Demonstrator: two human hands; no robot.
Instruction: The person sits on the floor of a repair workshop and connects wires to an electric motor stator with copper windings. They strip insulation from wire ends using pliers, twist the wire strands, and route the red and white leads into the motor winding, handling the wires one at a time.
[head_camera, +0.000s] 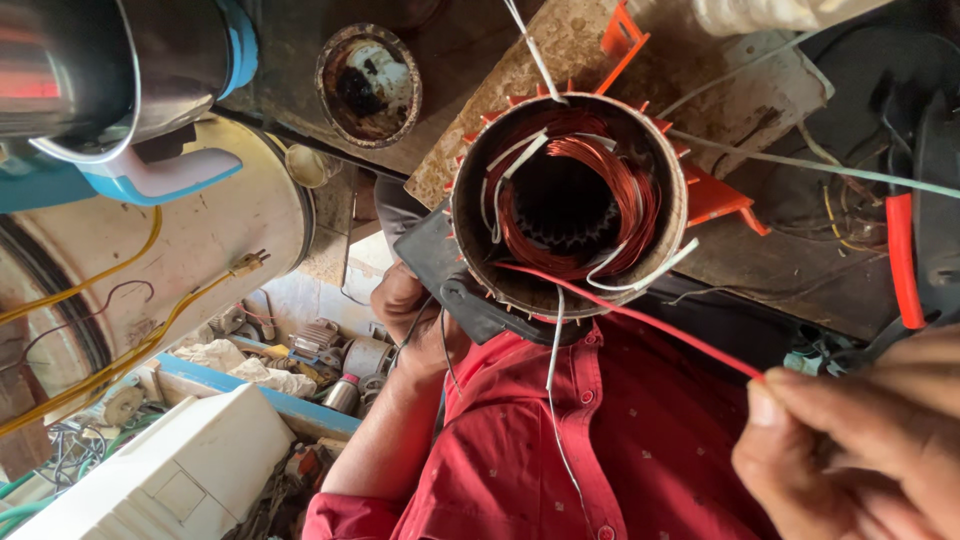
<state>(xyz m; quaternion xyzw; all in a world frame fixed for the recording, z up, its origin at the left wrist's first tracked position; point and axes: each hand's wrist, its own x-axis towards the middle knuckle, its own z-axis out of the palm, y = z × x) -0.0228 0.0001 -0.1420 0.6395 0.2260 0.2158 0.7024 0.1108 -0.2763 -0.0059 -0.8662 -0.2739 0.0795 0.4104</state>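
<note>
A round motor stator (470, 215) with copper windings (615, 195) inside stands open end up in front of me, over my red shirt. White sleeved leads stick out of the coils. A thin red wire (640, 318) runs from the stator's near rim down to the right. My right hand (860, 450) pinches the end of this wire between thumb and fingers at the lower right. My left hand (405, 305) is curled around the black base (430, 255) under the stator's left side, partly hidden by it.
An orange plastic frame (715, 195) and a wooden board (560, 50) lie behind the stator. A rusty round can (368, 85) sits further back. A cream drum (200, 220) with yellow wires, a white box (170, 480) and scattered motor parts are to the left. A red tube (900, 260) is at right.
</note>
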